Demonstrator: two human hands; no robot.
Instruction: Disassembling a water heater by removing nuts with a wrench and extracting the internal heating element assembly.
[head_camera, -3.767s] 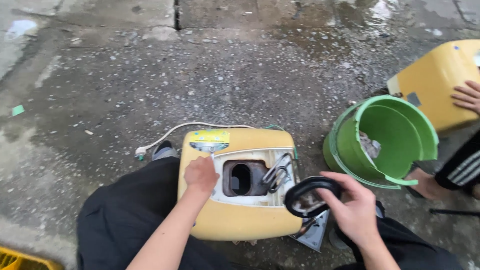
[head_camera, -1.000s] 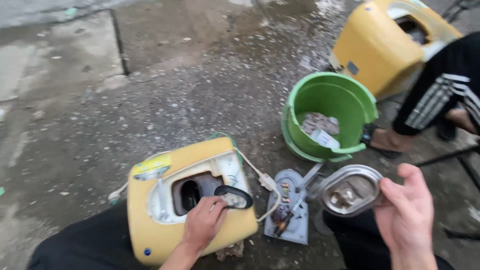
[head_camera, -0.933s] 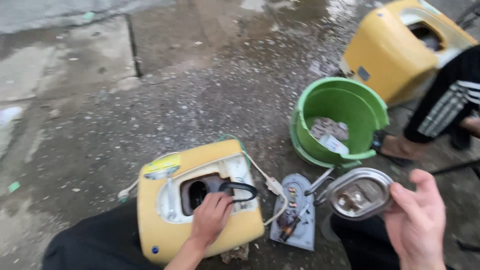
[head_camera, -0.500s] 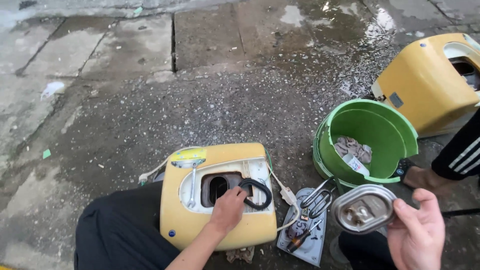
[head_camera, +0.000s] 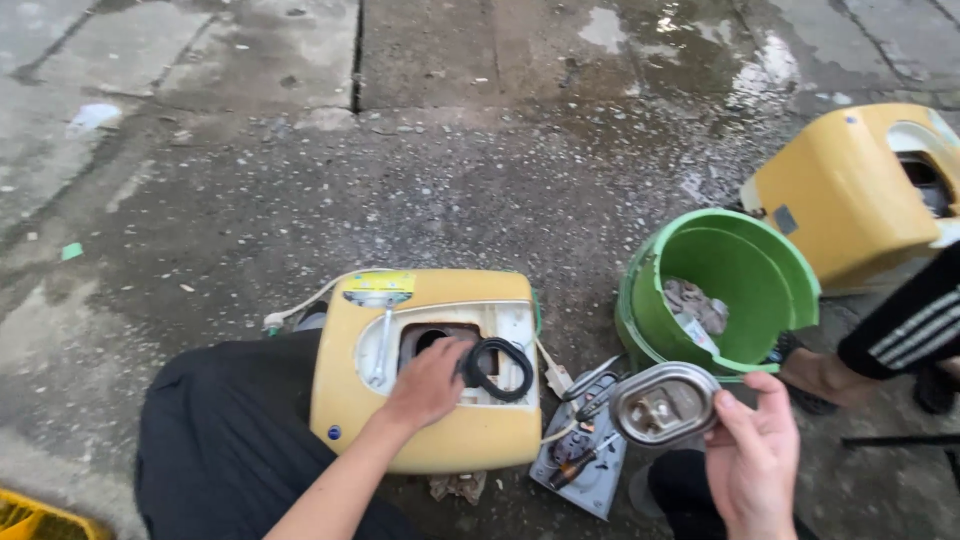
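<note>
A yellow plastic appliance casing (head_camera: 430, 420) lies across my lap with an open hole in its white panel. My left hand (head_camera: 425, 385) rests on that panel at the hole's edge, fingers touching a black rubber ring (head_camera: 497, 368) that lies on the casing. My right hand (head_camera: 755, 460) holds up an oval grey metal cover (head_camera: 663, 403) by its right rim, its hollow side facing me. A white cord (head_camera: 300, 305) runs out from the casing's left end.
A green bucket (head_camera: 760, 255) tilted toward me holds scraps. Behind it stands a second yellow casing (head_camera: 850, 190), beside another person's striped sleeve (head_camera: 905, 325). A grey plate with screwdrivers (head_camera: 585, 465) lies on the wet concrete. A yellow crate corner (head_camera: 40, 515) shows at bottom left.
My left hand has set the black ring on the casing and stayed by the hole. My right hand took up the oval metal cover and keeps it raised. The view shifted.
</note>
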